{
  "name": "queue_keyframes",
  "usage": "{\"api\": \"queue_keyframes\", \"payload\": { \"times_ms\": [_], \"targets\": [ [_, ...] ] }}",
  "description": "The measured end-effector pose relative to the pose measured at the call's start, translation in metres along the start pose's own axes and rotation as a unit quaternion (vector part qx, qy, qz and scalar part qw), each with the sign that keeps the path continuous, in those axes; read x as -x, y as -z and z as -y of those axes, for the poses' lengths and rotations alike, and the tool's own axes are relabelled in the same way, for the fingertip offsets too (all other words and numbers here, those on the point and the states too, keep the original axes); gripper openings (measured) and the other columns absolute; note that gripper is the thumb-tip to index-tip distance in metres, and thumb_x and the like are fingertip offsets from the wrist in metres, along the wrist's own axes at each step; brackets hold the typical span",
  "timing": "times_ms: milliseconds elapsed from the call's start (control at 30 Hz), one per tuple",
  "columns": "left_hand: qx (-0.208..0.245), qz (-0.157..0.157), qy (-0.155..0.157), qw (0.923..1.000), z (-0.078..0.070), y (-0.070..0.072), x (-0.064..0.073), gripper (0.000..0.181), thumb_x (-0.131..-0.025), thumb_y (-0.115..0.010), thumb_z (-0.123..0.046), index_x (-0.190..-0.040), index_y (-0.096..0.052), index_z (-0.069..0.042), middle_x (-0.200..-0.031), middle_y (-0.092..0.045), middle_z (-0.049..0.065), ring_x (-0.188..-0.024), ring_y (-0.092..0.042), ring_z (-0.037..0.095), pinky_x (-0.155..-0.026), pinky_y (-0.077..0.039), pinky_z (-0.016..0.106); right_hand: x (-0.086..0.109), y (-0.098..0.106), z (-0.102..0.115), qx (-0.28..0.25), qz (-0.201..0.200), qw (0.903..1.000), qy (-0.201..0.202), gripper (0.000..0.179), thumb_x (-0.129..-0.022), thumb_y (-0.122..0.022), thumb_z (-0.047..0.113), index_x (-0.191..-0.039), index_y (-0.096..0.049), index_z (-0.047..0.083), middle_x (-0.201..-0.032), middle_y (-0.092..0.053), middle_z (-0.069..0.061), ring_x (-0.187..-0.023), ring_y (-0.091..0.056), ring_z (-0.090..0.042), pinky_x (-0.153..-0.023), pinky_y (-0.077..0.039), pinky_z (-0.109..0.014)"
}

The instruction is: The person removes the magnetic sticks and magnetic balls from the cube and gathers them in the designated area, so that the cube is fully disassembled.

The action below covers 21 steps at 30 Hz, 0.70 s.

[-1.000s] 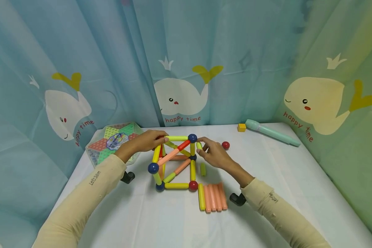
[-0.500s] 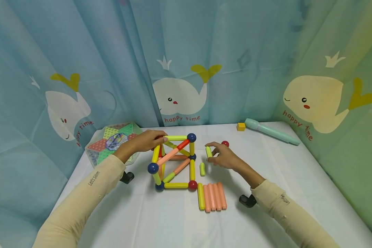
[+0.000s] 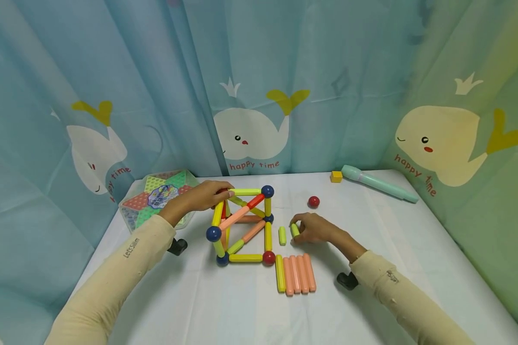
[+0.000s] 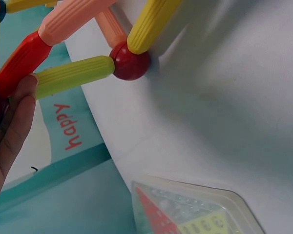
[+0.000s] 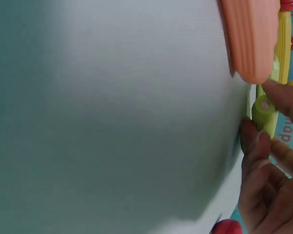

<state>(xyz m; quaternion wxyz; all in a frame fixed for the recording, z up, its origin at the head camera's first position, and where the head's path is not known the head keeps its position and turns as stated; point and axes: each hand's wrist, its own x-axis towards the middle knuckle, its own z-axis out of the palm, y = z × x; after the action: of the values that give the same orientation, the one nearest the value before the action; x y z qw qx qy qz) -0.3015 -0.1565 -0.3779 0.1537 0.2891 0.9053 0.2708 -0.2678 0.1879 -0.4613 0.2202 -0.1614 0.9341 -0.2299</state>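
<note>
A cube-like frame of magnetic rods and balls (image 3: 246, 258) stands mid-table, with blue and red balls at its corners. My left hand (image 3: 207, 195) grips its far upper left corner; in the left wrist view the fingers (image 4: 19, 117) lie by a red rod (image 4: 24, 63) and a lime rod (image 4: 75, 77). Right of the frame, my right hand (image 3: 314, 227) pinches a short lime magnetic rod (image 3: 295, 230) between thumb and fingers, low over the table. Its round end (image 5: 264, 105) shows in the right wrist view. Beside it lies another short lime rod (image 3: 282, 235).
Nearer me, one yellow rod (image 3: 280, 274) and several salmon rods (image 3: 297, 274) lie in a row. A red ball (image 3: 313, 201), a yellow cube (image 3: 336, 177) and a teal pen-shaped object (image 3: 377, 184) are farther back. A patterned clear box (image 3: 140, 201) lies at the left.
My right hand has drawn away from the frame's upper right side, carrying the short lime rod right and toward me, down beside the other one. The left hand stays on its corner.
</note>
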Motion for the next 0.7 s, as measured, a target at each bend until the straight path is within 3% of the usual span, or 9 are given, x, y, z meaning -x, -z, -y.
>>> {"api": "queue_keyframes", "payload": {
  "times_ms": [267,467,700],
  "targets": [
    [0.0,-0.002,0.004,1.0,-0.002,0.0,0.0,0.031,-0.107,-0.05,-0.025,-0.129,-0.062,-0.006,-0.091,-0.064,0.006,-0.066,-0.055,0.018,-0.061,-0.049,0.026,-0.003,-0.001,0.007,0.023,0.023,0.9993,-0.015,0.058,-0.078,-0.087,0.037,-0.125,-0.062,0.014,-0.096,-0.068,-0.004,-0.084,-0.06,-0.018,-0.077,-0.053,-0.035],
    [0.0,0.0,0.01,1.0,-0.001,0.0,0.0,0.032,-0.107,-0.051,-0.026,-0.13,-0.061,-0.006,-0.094,-0.065,0.006,-0.07,-0.058,0.024,-0.063,-0.05,0.026,-0.003,-0.001,0.009,0.023,0.037,0.999,-0.01,0.063,-0.077,-0.088,0.03,-0.13,-0.059,0.012,-0.095,-0.066,-0.003,-0.083,-0.059,-0.018,-0.078,-0.053,-0.034],
    [-0.004,0.001,0.014,0.9999,-0.001,0.0,0.001,0.033,-0.107,-0.05,-0.027,-0.13,-0.061,-0.007,-0.093,-0.065,0.006,-0.068,-0.056,0.019,-0.063,-0.05,0.026,-0.001,-0.004,0.011,0.006,0.033,0.9994,0.012,0.061,-0.079,-0.087,0.026,-0.131,-0.059,0.01,-0.09,-0.065,-0.002,-0.08,-0.058,-0.017,-0.074,-0.051,-0.031]
  ]
}}
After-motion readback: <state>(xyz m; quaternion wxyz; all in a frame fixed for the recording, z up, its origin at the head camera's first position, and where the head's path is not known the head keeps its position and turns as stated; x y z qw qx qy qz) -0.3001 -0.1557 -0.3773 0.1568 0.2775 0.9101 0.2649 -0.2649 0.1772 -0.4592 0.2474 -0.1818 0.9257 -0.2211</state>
